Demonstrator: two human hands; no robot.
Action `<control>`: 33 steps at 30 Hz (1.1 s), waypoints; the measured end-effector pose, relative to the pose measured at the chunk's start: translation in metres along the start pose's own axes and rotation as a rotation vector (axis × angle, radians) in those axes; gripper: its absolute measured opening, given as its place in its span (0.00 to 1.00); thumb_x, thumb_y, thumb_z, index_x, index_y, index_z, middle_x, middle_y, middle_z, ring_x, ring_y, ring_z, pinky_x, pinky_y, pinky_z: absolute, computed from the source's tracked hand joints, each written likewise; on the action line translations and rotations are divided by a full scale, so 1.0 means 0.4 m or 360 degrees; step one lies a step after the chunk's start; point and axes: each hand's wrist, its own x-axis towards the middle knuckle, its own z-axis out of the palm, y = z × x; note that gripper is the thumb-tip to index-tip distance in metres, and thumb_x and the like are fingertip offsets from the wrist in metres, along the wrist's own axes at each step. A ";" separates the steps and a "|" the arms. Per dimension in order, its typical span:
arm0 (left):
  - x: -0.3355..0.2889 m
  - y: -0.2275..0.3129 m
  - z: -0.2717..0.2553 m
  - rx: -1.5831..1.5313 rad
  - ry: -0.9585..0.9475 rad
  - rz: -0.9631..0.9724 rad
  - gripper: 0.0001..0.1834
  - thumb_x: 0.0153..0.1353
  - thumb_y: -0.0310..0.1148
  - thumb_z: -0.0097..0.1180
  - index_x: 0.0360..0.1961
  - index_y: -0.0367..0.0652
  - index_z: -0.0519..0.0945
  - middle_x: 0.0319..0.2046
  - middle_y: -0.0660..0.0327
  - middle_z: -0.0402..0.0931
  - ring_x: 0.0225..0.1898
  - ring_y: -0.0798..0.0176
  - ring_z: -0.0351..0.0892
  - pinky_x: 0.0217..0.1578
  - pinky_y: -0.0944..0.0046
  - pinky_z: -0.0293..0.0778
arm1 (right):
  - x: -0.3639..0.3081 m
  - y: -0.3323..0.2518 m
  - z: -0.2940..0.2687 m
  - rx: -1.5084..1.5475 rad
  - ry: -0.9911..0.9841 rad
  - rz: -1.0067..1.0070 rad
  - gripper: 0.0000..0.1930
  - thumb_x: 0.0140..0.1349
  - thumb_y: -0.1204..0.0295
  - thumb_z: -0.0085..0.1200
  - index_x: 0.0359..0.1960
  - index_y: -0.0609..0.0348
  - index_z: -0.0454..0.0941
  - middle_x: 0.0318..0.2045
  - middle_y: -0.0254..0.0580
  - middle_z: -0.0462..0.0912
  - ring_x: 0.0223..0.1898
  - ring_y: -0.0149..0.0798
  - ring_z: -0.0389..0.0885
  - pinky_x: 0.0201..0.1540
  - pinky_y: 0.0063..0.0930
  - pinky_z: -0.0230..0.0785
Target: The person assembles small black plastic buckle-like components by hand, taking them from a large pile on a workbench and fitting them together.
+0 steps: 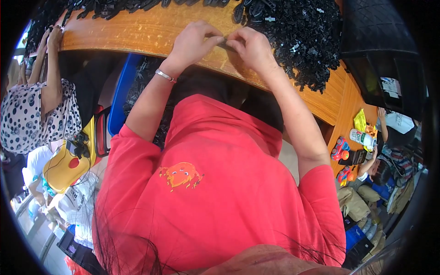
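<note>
Over the wooden table [123,34], my left hand [193,45] and my right hand [255,49] meet at the fingertips. Both are closed in a pinch on a small black piece [224,41], mostly hidden by the fingers, so its exact kind does not show. Just right of my right hand spreads a big heap of small black plastic parts [305,41], with a few pale metallic bits among them. Longer black parts [137,4] lie in a row along the far side of the table, beyond my left hand.
A blue bin [123,94] with black parts inside stands below the table edge, left of my lap. A large black crate [382,41] is at far right. Toy cars [340,149] and a bottle [362,138] sit on the right-hand table. Co-workers are at both sides.
</note>
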 end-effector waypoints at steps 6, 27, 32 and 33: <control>0.019 0.014 0.005 -0.0038 -0.0233 -0.0409 0.12 0.66 0.38 0.67 0.42 0.39 0.88 0.36 0.53 0.85 0.37 0.56 0.85 0.41 0.57 0.80 | 0.047 -0.022 -0.022 -0.0344 -0.0322 0.0685 0.14 0.63 0.59 0.72 0.37 0.58 0.91 0.26 0.45 0.90 0.29 0.44 0.89 0.36 0.38 0.79; 0.197 0.039 0.033 0.0335 0.0008 -0.0620 0.25 0.67 0.58 0.63 0.47 0.46 0.90 0.38 0.53 0.90 0.42 0.50 0.90 0.44 0.52 0.82 | 0.026 0.069 -0.026 -0.0629 0.0150 0.0202 0.06 0.66 0.67 0.63 0.41 0.50 0.88 0.41 0.44 0.86 0.38 0.55 0.88 0.42 0.48 0.82; 0.277 0.073 0.080 0.0391 -0.0113 -0.0790 0.26 0.63 0.62 0.65 0.44 0.50 0.91 0.41 0.54 0.90 0.46 0.48 0.90 0.47 0.49 0.82 | 0.074 0.060 -0.028 -0.0861 -0.0213 0.0300 0.13 0.63 0.71 0.60 0.48 0.56 0.87 0.46 0.53 0.85 0.39 0.56 0.91 0.42 0.47 0.85; 0.283 0.076 0.084 0.0406 -0.0129 -0.0811 0.26 0.62 0.61 0.66 0.43 0.49 0.90 0.41 0.53 0.90 0.46 0.47 0.89 0.48 0.49 0.82 | 0.077 0.058 -0.024 -0.0859 -0.0215 0.0302 0.13 0.63 0.71 0.60 0.48 0.56 0.87 0.46 0.53 0.85 0.39 0.56 0.91 0.42 0.47 0.85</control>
